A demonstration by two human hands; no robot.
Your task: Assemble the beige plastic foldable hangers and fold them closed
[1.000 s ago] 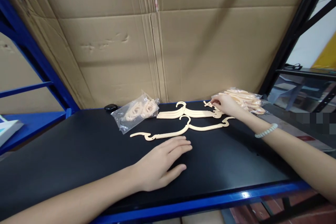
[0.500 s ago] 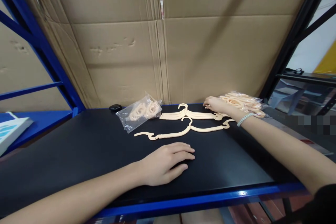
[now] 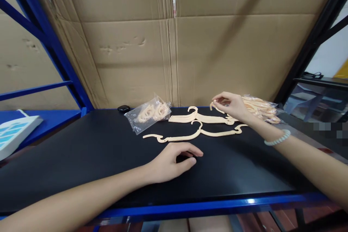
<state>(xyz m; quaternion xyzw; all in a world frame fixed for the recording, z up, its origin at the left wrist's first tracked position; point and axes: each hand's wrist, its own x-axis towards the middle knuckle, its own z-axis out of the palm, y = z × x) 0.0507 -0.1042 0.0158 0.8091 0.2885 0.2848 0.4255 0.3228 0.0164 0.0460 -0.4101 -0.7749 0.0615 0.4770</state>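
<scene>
My left hand [image 3: 174, 163] rests on the black table, fingers apart and thumb out, holding nothing. Just beyond it lies a cream plastic hanger [image 3: 182, 138] with a hook and curved end pieces. Behind that is a stack of folded cream hangers [image 3: 182, 118]. My right hand [image 3: 231, 106] is raised near the stack's right end. Its thumb and fingers pinch a curved cream hanger piece [image 3: 211, 106], partly hidden by the hand. To its right, a clear bag of long cream hanger parts [image 3: 261, 107] lies partly behind the wrist.
A clear bag of cream hooks [image 3: 152, 113] lies at the back left, next to a small black object [image 3: 124, 108]. Cardboard sheets [image 3: 130, 50] wall off the back. A blue rail [image 3: 206, 207] edges the front, and a white device with blue keys [image 3: 16, 134] sits at the left.
My right hand has lifted off the table with a curved hanger piece between its fingers. The left hand's fingers have arched up. The view has shifted slightly.
</scene>
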